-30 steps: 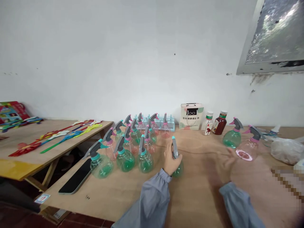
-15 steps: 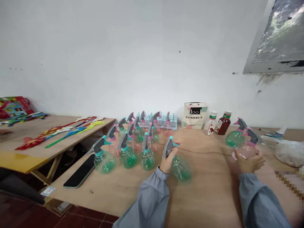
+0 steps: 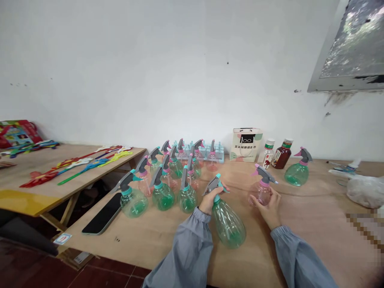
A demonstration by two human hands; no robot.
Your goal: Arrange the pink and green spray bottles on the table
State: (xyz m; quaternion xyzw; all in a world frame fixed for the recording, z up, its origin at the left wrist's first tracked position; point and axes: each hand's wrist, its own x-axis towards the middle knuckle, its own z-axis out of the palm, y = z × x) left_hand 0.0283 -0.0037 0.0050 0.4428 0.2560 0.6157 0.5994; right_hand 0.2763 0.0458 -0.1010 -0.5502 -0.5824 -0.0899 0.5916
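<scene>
My left hand (image 3: 210, 201) is wrapped round the neck and grey trigger head of a green spray bottle (image 3: 229, 226), which tilts with its base toward me. In my right hand (image 3: 271, 206) is a pink spray bottle (image 3: 260, 193), gripped by its round body and held nearly upright. Left of my left hand several more spray bottles, green (image 3: 163, 196) and pink (image 3: 145, 182), stand in a close group. One other green spray bottle (image 3: 297, 173) with a pink collar stands apart at the back right.
A paper bag (image 3: 245, 154), a white-labelled bottle (image 3: 267, 156) and a dark red bottle (image 3: 281, 156) stand by the wall. A phone (image 3: 103, 214) lies at the table's left edge. A plastic bag (image 3: 364, 193) is at right. Colourful flower sticks (image 3: 75, 170) lie on the neighbouring table.
My right hand has carried the pink spray bottle leftward, away from the green one at the back right. The green bottle in my left hand has swung its base slightly nearer to me.
</scene>
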